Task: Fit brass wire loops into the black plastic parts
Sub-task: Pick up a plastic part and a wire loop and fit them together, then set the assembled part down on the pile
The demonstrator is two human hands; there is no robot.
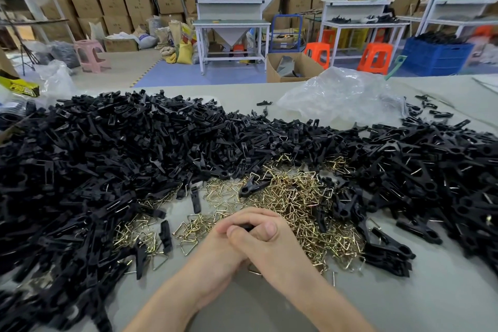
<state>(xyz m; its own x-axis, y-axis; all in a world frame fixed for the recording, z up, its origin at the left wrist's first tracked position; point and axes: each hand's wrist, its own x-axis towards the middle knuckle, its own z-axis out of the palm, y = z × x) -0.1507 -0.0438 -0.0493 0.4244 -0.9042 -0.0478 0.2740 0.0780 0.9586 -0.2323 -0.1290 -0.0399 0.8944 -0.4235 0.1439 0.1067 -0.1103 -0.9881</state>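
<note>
My left hand [215, 256] and my right hand [280, 248] are pressed together at the table's near middle. Their curled fingers and thumbs close round a small black plastic part [244, 226], of which only a sliver shows between them. Any wire in that part is hidden. Just beyond and beside the hands lies a heap of brass wire loops [299, 205]. A big pile of black plastic parts [129, 148] covers the left and the middle. At the right a second pile of black parts [436, 170] shows wire ends.
The grey table [269, 307] is bare in front of my wrists. A crumpled clear plastic bag [342, 94] lies at the far right of the table. Behind it are a cardboard box [293, 66], white workbenches, orange stools and stacked cartons.
</note>
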